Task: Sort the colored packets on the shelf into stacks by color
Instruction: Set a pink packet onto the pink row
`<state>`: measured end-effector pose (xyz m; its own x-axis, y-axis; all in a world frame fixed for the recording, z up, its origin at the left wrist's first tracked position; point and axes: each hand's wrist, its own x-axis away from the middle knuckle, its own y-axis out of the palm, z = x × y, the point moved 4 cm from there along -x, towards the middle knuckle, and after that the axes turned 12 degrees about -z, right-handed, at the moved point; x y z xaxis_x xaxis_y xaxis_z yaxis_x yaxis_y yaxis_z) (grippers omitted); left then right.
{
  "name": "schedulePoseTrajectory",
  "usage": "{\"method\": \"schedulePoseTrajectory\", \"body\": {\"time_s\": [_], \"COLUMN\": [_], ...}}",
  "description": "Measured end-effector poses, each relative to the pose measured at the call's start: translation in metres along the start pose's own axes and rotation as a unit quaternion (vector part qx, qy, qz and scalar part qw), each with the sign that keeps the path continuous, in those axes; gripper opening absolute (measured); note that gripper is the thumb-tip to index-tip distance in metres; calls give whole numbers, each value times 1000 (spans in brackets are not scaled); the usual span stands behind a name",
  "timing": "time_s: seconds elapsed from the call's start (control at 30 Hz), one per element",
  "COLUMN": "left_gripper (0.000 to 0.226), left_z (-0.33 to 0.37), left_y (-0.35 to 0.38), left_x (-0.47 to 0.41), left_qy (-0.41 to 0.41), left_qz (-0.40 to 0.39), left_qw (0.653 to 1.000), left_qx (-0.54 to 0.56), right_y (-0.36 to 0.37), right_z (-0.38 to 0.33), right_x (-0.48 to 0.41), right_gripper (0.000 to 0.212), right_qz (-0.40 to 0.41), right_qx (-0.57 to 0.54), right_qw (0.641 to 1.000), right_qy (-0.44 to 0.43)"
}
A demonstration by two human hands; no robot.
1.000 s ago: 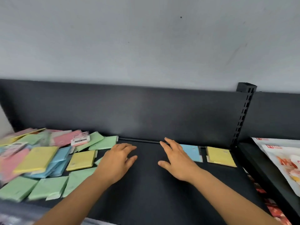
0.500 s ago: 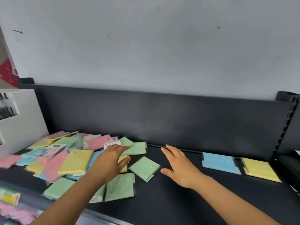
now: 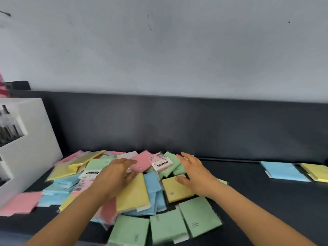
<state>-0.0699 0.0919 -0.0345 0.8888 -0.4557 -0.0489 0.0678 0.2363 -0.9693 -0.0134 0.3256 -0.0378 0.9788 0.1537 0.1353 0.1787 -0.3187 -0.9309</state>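
A loose heap of pink, yellow, blue and green packets (image 3: pixel 149 185) covers the left half of the dark shelf (image 3: pixel 266 206). My left hand (image 3: pixel 115 176) hovers flat over the heap, fingers spread, above a large yellow packet (image 3: pixel 133 194) and near a pink packet (image 3: pixel 142 162). My right hand (image 3: pixel 197 173) is spread over a smaller yellow packet (image 3: pixel 175 190), thumb touching it. Three green packets (image 3: pixel 166 226) lie along the front edge. Far right lie a blue packet (image 3: pixel 284 171) and a yellow packet (image 3: pixel 316 171), side by side.
A white box (image 3: pixel 30 144) stands at the left end of the shelf against the dark back panel (image 3: pixel 195 128). A single pink packet (image 3: pixel 19 203) lies in front of the box. Bare shelf shows between the heap and the two packets at the right.
My view has swung left, so the heap now sits in the centre. Both hands moved left over the heap; the right hand now touches a yellow packet.
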Motion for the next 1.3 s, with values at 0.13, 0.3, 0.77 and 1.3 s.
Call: {"method": "schedulePoseTrajectory", "body": {"time_s": [0.13, 0.3, 0.77, 1.3], "left_gripper": [44, 46, 60, 28], "left_z": [-19, -32, -11, 1], "left_y": [-3, -7, 4, 26], "left_x": [-4, -5, -46, -74], "left_qy": [21, 31, 1, -51], "left_qz": [-4, -2, -105, -106], "left_qw": [1000, 999, 994, 988], "left_qx": [7, 8, -12, -101], "right_y": [10, 16, 17, 19], "right_z": [-20, -34, -28, -31], "right_x": [-13, -28, -66, -83], "right_gripper": [72, 73, 76, 51], "right_qz": [1, -5, -59, 26], "right_qx": [8, 13, 1, 119], "right_qw": [1000, 1000, 998, 992], "right_qy": [15, 15, 3, -10]}}
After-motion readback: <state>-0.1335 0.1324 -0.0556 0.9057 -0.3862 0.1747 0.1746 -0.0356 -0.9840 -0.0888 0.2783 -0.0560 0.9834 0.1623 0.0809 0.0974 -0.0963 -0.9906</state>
